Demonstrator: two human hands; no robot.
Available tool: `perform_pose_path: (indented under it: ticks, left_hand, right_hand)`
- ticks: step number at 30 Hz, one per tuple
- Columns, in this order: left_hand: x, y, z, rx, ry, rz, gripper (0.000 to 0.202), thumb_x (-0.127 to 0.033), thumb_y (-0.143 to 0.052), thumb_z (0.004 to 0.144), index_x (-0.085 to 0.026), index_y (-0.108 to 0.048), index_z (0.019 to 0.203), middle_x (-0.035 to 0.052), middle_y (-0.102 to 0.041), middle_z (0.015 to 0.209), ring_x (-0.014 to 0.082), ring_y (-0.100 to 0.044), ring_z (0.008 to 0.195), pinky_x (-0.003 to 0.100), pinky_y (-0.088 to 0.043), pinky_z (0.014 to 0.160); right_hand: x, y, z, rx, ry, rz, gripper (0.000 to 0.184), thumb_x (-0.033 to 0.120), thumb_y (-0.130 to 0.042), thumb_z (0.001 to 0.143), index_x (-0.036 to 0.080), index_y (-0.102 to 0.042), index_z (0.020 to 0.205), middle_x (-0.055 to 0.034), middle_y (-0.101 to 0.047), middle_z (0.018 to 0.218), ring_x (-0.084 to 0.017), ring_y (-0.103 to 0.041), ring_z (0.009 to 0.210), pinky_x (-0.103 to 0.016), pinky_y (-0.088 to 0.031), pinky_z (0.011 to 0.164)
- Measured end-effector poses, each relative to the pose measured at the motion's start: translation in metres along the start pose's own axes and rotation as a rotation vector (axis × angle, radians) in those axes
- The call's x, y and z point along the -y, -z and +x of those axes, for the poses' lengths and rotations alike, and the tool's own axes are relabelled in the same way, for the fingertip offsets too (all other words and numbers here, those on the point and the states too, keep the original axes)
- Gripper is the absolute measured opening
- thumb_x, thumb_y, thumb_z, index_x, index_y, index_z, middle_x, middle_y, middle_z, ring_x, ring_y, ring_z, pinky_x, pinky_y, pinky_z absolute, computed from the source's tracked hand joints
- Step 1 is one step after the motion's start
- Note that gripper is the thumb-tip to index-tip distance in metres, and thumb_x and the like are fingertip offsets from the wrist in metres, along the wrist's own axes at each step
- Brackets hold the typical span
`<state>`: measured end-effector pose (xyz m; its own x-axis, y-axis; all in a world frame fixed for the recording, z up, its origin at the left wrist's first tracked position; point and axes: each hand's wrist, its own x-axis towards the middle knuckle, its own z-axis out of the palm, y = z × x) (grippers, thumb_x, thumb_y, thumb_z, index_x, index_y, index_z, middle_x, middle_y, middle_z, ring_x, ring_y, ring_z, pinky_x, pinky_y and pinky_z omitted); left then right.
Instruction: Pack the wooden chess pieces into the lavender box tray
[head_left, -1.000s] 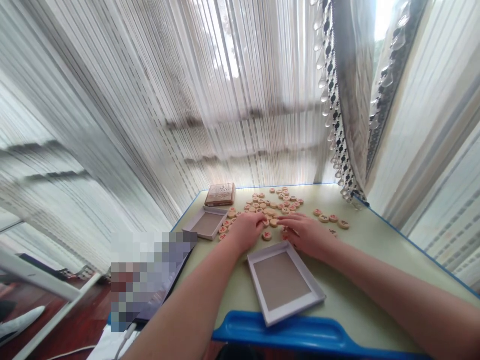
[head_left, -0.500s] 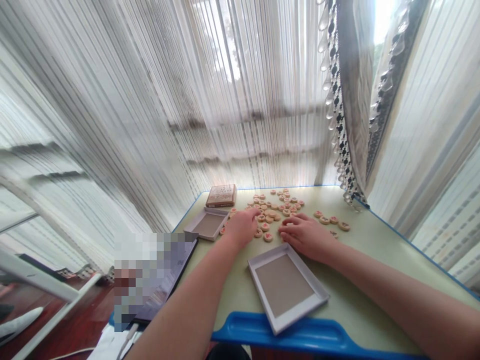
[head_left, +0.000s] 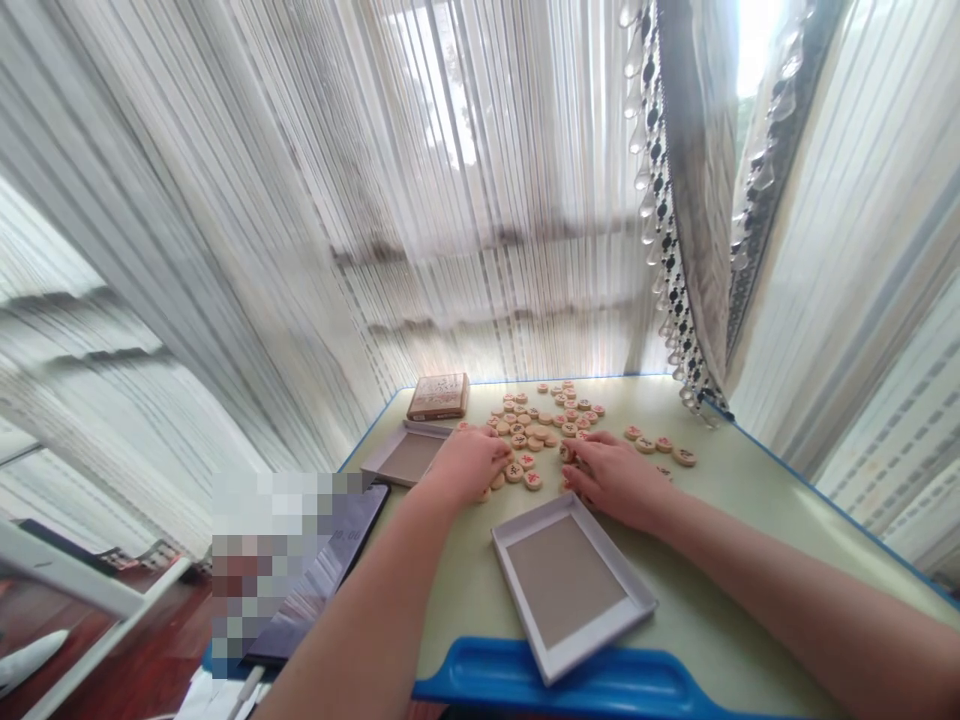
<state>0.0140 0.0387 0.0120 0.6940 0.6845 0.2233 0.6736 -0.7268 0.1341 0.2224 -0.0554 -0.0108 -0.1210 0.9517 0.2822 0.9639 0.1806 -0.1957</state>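
Beside striped curtains, a pale green table [head_left: 720,560] carries scattered round wooden pieces [head_left: 540,432] on its far half; the left hand [head_left: 466,465] and the right hand [head_left: 611,475] lie palm down on the nearest ones, fingers loosely bent; whether either pinches a piece I cannot tell. Sliding them with flat fingers, slowly, seems safest.

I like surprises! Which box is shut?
The brown printed box by the curtain; the tray beside the left hand and the nearest tray lie open.
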Motion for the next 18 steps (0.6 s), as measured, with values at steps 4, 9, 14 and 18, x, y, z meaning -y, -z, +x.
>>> perform_pose_path:
  ticks: [4, 9, 14, 18]
  left_hand:
    - [-0.003, 0.001, 0.001, 0.049, -0.036, 0.039, 0.018, -0.031, -0.055, 0.077, -0.022, -0.069, 0.083, 0.0041, -0.065, 0.093, 0.0180, -0.057, 0.086, 0.027, -0.042, 0.082]
    - [-0.013, 0.001, 0.002, 0.030, 0.000, 0.090, 0.018, -0.030, -0.052, 0.078, -0.020, -0.067, 0.079, 0.0040, -0.065, 0.089, 0.0197, -0.056, 0.087, 0.030, -0.043, 0.081]
    - [-0.016, -0.004, 0.003, -0.008, -0.041, 0.099, 0.020, -0.027, -0.047, 0.082, -0.020, -0.066, 0.083, 0.0044, -0.064, 0.091, 0.0195, -0.056, 0.088, 0.029, -0.044, 0.080]
    - [-0.016, -0.007, 0.003, -0.032, -0.039, 0.087, 0.025, -0.025, -0.043, 0.084, -0.021, -0.063, 0.098, 0.0053, -0.064, 0.100, 0.0204, -0.056, 0.096, 0.030, -0.043, 0.085]
  right_hand:
    - [-0.002, -0.001, 0.002, -0.043, -0.006, -0.033, 0.045, 0.044, -0.034, 0.088, 0.016, -0.061, 0.111, -0.0094, -0.064, 0.109, -0.027, -0.048, 0.109, -0.038, -0.038, 0.091]
    - [-0.004, -0.011, 0.011, -0.099, 0.039, -0.059, 0.047, 0.043, -0.031, 0.089, 0.021, -0.052, 0.125, -0.0059, -0.049, 0.132, -0.026, -0.041, 0.119, -0.040, -0.032, 0.099]
    - [-0.002, -0.018, 0.019, -0.003, 0.119, -0.054, 0.049, 0.044, -0.023, 0.092, 0.023, -0.047, 0.130, -0.0032, -0.044, 0.137, -0.024, -0.034, 0.127, -0.041, -0.026, 0.104]
    - [0.002, -0.012, 0.016, -0.043, 0.085, -0.026, 0.045, 0.042, -0.025, 0.092, 0.022, -0.057, 0.116, -0.0053, -0.057, 0.122, -0.021, -0.044, 0.117, -0.037, -0.030, 0.101]
